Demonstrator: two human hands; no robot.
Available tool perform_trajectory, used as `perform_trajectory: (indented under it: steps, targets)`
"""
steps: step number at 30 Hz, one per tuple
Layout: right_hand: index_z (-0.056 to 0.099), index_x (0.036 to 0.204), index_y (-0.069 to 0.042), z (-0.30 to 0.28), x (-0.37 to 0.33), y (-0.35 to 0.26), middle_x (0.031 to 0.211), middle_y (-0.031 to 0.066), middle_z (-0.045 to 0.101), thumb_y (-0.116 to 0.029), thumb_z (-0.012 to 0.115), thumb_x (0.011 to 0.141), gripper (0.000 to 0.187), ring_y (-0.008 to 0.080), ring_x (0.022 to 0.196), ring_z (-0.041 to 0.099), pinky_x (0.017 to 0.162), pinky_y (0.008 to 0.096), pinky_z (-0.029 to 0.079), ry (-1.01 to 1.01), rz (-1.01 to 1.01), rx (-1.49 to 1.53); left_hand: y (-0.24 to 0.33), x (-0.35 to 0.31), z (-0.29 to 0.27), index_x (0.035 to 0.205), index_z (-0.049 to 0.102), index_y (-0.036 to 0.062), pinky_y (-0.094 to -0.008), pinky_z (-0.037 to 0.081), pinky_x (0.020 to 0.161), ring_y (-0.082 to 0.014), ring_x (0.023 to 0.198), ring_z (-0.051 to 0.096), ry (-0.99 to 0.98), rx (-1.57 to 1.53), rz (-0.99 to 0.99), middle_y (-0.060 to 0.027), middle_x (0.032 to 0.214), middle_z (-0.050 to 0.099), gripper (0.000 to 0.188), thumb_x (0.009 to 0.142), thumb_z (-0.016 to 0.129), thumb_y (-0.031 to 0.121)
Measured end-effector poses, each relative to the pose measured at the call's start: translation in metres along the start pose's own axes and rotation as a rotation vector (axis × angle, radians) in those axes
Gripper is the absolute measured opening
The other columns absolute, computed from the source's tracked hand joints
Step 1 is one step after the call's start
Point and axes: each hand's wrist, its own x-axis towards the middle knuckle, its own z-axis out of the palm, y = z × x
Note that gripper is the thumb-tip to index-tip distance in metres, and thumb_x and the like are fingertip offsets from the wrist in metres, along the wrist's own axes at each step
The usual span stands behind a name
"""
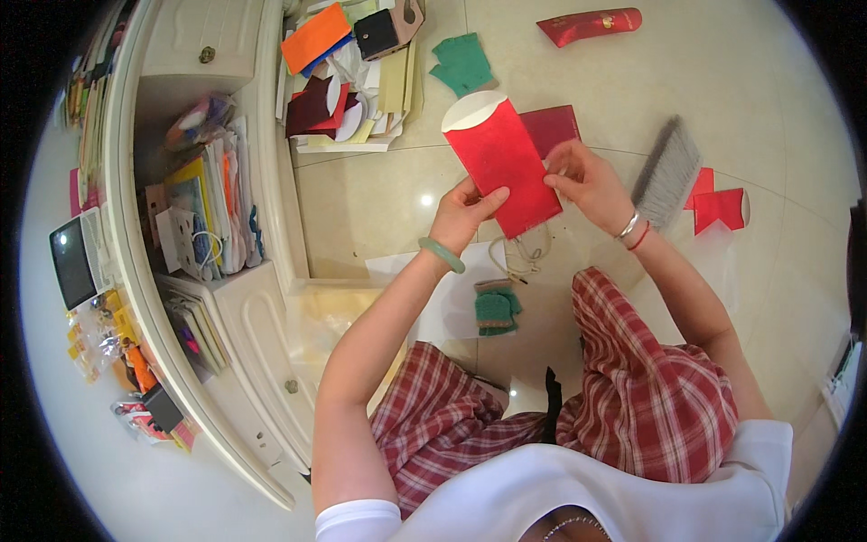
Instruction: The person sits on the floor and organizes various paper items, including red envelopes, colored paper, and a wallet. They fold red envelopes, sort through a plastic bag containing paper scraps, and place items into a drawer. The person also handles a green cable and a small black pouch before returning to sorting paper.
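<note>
- Well left of the left hand, a white cabinet [209, 36] has papers on its shelf.
- Beyond the left hand, up to its left, lies a heap of papers and envelopes [397, 99].
- The left hand [467, 215] grasps the red envelope [506, 167] by its left edge, thumb on top.
- That envelope slants between the 2 hands, pale flap [474, 110] unfolded at the far end; the step in hand seems to be working on its right edge.
- A dark red envelope [553, 129] shows partly behind it, just beyond the right hand.
- The right hand [582, 176] has its thumb and fingertips at the envelope's right edge; I cannot tell whether they pinch it.
- The next move probably calls for a steady left hold and light right fingertips.
- Right of the right hand rests a grey brush [668, 172].
</note>
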Motion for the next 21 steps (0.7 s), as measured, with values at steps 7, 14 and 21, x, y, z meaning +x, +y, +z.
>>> perform_trajectory:
  steps: [7,14,21]
  targets:
    - [0.057,0.104,-0.007,0.02,-0.002,-0.036,0.108,0.0075,0.06,-0.015,0.074,0.076,0.034,0.0288,0.085,0.062,0.072,0.0375,0.052,0.075,-0.465,-0.555,-0.019,-0.016,0.001,0.115,0.061,0.0027,-0.0269,0.048,0.074,-0.0128,0.082,0.058,-0.015,0.77,0.214,-0.0063,0.093,0.063,0.029,0.089,0.066,0.013]
    - [0.053,0.095,-0.004,0.015,-0.005,-0.031,0.086,0.008,0.061,-0.014,0.07,0.081,0.024,0.0275,0.078,0.063,0.066,0.0353,0.051,-0.047,-0.333,-0.583,-0.013,-0.027,-0.004,0.129,0.054,0.0058,-0.0347,0.047,0.088,-0.0235,0.101,0.059,-0.084,0.669,0.156,-0.0134,0.106,0.059,0.052,0.082,0.072,0.019]
    - [0.058,0.093,-0.005,0.019,-0.033,-0.085,0.087,0.0104,0.063,-0.013,0.068,0.082,0.017,0.0273,0.074,0.06,0.069,0.0363,0.05,-0.288,-0.011,0.058,0.02,-0.033,-0.011,0.152,0.015,0.0099,-0.035,0.029,0.112,-0.0199,0.137,0.032,-0.576,0.22,0.086,-0.0105,0.15,0.031,0.108,0.07,0.085,0.023]
